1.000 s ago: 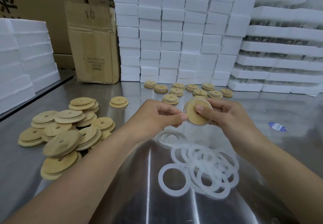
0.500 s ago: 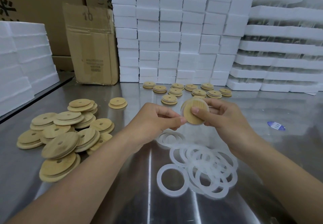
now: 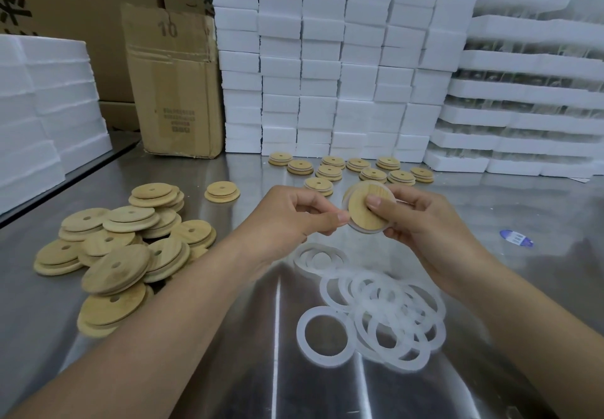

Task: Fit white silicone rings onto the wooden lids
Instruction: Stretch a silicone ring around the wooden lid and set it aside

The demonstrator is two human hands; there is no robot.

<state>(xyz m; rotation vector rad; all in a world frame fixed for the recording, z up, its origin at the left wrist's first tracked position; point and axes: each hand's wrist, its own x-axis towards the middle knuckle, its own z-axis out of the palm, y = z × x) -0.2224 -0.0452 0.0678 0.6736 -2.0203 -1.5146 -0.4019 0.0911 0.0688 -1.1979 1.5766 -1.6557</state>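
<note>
Single wide-angle head cam looked fwd & down from the near side of the steel table point(image 3: 32, 337), close over the left hand point(image 3: 287, 219) and right hand point(image 3: 421, 222) at center, w/ foam blocks point(image 3: 327, 75) stacked along the far edge.

Steel table top point(image 3: 539, 209) is reflecting diffuse overhead light, with bright streaks running along its near middle. White foam blocks point(image 3: 327, 59) are standing in tight columns along the back edge and hiding the wall. Flat foam trays point(image 3: 529, 98) are piling up at right, dark gaps showing between layers. A second foam stack point(image 3: 42, 108) is sitting at left. An opened cardboard box point(image 3: 176, 91) marked "10" is leaning beside larger brown cartons point(image 3: 81, 10). A blue sticker point(image 3: 516, 238) is lying on the steel at right
</note>
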